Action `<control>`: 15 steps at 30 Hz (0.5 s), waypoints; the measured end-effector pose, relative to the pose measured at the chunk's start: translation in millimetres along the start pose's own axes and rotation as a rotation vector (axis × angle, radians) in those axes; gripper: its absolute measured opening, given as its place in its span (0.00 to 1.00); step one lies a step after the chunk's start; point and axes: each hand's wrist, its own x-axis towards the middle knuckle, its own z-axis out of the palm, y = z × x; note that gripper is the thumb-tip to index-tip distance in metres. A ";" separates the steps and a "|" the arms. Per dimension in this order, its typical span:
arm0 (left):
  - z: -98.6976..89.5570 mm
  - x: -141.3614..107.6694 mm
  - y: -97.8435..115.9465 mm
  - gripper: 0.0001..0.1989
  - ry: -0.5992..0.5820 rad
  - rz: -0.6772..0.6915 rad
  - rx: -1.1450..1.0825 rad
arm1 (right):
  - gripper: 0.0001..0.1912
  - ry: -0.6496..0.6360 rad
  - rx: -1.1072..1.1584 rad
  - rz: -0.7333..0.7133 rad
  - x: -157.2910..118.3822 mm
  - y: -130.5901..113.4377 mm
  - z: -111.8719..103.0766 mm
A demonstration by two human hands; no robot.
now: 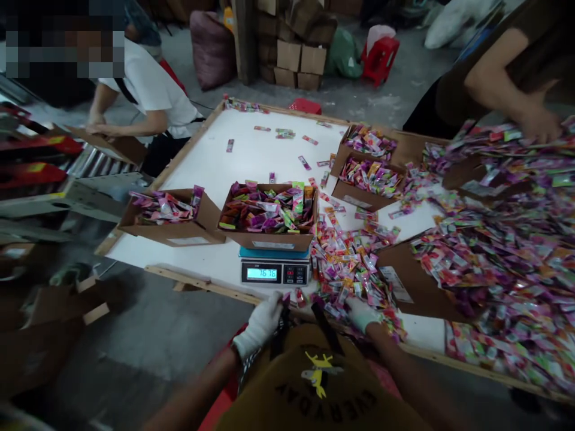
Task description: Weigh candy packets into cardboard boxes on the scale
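The gloved left hand (259,326) has a purple packet (286,297) at its fingertips, pinched or merely touched, I cannot tell. The right hand (363,315) rests among loose packets (348,257) right of the scale (275,270), its closure hidden. These look light, pliable and slick, likely best taken by an end. Farther out, a filled box (240,239) sits on the scale.

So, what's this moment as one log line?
left hand: gloved, near scale; right hand: gloved, at loose packets; scale: under filled carton
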 end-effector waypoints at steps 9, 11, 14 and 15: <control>-213.4 -27.4 89.1 0.18 0.858 0.476 -0.171 | 0.11 0.041 0.059 -0.052 48.1 26.0 -19.7; -209.5 -31.1 100.3 0.21 0.830 0.514 -0.145 | 0.12 0.122 0.100 -0.127 53.2 11.3 -39.8; -168.9 -40.1 90.6 0.17 0.740 0.532 -0.138 | 0.14 0.301 0.278 -0.306 44.2 -19.2 -74.7; -153.0 -43.7 81.6 0.16 0.701 0.502 -0.142 | 0.14 0.366 0.338 -0.375 38.1 -31.2 -87.1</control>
